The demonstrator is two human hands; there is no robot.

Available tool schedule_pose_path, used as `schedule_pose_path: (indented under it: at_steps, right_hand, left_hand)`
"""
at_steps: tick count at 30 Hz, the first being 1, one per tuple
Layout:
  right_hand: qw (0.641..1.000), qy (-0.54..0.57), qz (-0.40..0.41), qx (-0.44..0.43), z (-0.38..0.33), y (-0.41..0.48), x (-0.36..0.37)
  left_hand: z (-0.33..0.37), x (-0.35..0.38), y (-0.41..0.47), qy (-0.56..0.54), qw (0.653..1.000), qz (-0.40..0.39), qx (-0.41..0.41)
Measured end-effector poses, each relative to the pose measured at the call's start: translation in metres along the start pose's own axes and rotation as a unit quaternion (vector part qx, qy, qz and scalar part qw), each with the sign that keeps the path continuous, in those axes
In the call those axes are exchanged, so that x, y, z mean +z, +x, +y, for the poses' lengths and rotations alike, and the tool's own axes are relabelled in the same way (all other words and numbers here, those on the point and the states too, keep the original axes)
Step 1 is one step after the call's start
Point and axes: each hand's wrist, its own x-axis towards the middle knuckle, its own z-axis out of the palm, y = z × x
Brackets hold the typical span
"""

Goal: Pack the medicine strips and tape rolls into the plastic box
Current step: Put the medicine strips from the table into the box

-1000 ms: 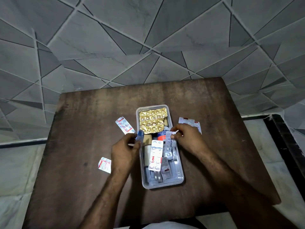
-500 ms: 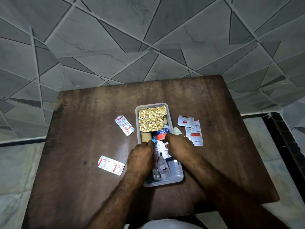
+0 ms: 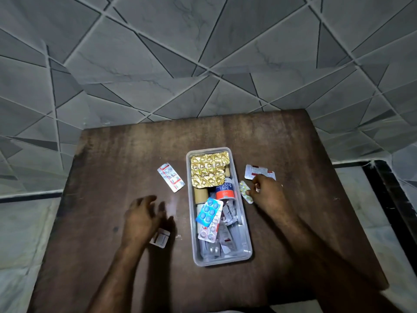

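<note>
Left hand [image 3: 141,219] blurred, fingers spread over a strip [image 3: 160,238] on the table [image 3: 108,168]; right hand [image 3: 267,193] pinches yellow-pill strip [image 3: 244,191] beside plastic box [image 3: 247,251], likely to drop in

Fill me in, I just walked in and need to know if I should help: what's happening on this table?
A person is packing medicines into a clear plastic box on a brown table. It already holds a gold foil strip, an adhesive tape roll and a blue pill strip. The right hand touches a yellow-pill strip beside the box; the blurred left hand is over a small strip. A red-and-white strip lies untouched.
</note>
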Motion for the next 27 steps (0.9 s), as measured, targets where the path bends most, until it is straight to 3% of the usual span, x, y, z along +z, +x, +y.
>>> schedule_pose_path:
  at_steps: [4, 11, 23, 27]
  right_hand:
    - [0.997, -0.071, -0.031, 0.008, 0.017, 0.002, 0.02]
    - [0.988, -0.149, -0.006, -0.036, 0.012, -0.001, 0.033]
    - [0.998, -0.052, 0.018, 0.001, 0.016, 0.015, 0.041]
    - [0.999, -0.042, -0.009, 0.032, 0.019, 0.019, 0.04]
  left_hand:
    - [-0.046, 0.003, 0.002, 0.048, 0.988, -0.09, -0.116]
    - [-0.038, 0.018, -0.024, 0.078, 0.989, -0.085, -0.091]
    - [-0.044, 0.023, -0.022, 0.042, 0.994, -0.042, -0.089]
    - [-0.049, 0.018, -0.02, 0.042, 0.995, -0.02, -0.083]
